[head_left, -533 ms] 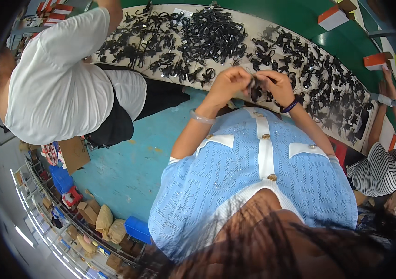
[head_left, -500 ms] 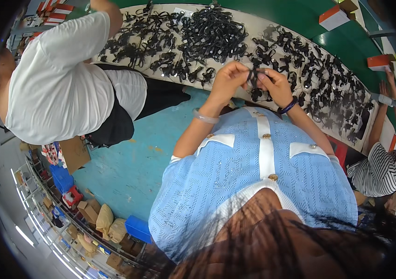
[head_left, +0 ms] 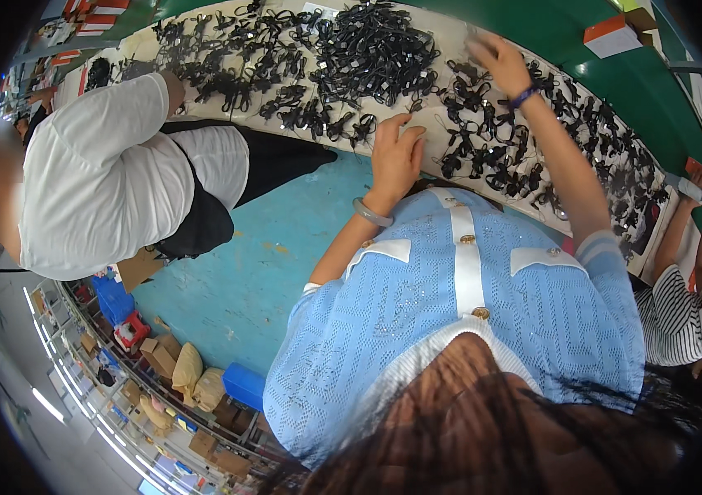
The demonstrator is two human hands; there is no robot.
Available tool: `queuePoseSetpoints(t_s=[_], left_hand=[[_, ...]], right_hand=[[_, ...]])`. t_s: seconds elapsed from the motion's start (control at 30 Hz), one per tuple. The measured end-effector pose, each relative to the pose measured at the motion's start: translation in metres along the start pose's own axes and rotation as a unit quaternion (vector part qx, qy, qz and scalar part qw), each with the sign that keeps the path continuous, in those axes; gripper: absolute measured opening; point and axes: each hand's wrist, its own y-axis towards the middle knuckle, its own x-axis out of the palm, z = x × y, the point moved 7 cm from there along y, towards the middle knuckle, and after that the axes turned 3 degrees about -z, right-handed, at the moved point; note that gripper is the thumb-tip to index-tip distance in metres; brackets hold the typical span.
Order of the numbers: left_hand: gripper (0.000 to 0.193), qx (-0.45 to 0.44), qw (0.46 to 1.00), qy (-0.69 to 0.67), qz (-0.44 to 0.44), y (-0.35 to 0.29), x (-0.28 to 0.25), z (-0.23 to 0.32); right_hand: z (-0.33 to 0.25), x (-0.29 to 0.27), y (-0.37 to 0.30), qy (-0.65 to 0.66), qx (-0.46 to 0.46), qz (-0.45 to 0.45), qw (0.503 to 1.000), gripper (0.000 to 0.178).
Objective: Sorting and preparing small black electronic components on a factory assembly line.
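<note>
My left hand (head_left: 397,158) hovers by the near edge of the table, fingers apart and slightly curled, with nothing visible in them. Out over the far side of the table reaches my right hand (head_left: 502,64); motion smears its fingers, so what they hold, if anything, is unclear. Between the two hands, further back, rises a heap of black cables (head_left: 375,56). Bundled black cables (head_left: 495,124) lie spread below and right of my right hand. Left of my left hand, more small cable bundles (head_left: 318,120) sit along the table's near edge.
The pale table (head_left: 441,29) curves across, backed by a green surface (head_left: 524,16). An orange-and-white box (head_left: 610,37) stands at the back right. A person in a white shirt (head_left: 108,177) works at left; another in a striped sleeve (head_left: 674,318) is at right. Shelves with cartons (head_left: 161,355) line the lower left.
My hands were together on a black cable; they have parted. My right hand moved up and away over the table, my left stayed near the edge and opened. The white-shirted person's raised arm came down.
</note>
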Motion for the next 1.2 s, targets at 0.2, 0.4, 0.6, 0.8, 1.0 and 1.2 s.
queuePoseSetpoints(t_s=[0.2,0.4,0.6,0.8,1.0,1.2], left_hand=[[0.020,-0.086,0.995,0.035,-0.030,-0.014,0.010,-0.021],[0.016,-0.115,0.992,0.053,0.015,0.013,0.011,-0.033],[0.024,-0.057,0.983,0.166,0.062,0.058,0.009,-0.041],[0.013,-0.046,0.976,0.200,0.066,0.077,-0.003,-0.054],[0.011,-0.063,0.986,-0.151,0.015,0.098,-0.042,-0.002],[0.017,0.095,0.968,-0.098,0.211,0.084,-0.136,0.065]], right_hand=[[0.035,0.015,0.062,-0.176,0.221,-0.114,0.952,0.041],[0.038,0.034,0.063,-0.376,0.152,-0.176,0.897,0.032],[0.018,0.022,0.044,-0.420,-0.041,-0.003,0.906,0.025],[-0.012,0.023,0.001,-0.274,-0.089,-0.010,0.958,0.024],[-0.111,0.048,0.006,-0.051,-0.216,-0.110,0.969,0.047],[-0.140,0.064,0.031,0.138,-0.117,-0.270,0.946,0.017]])
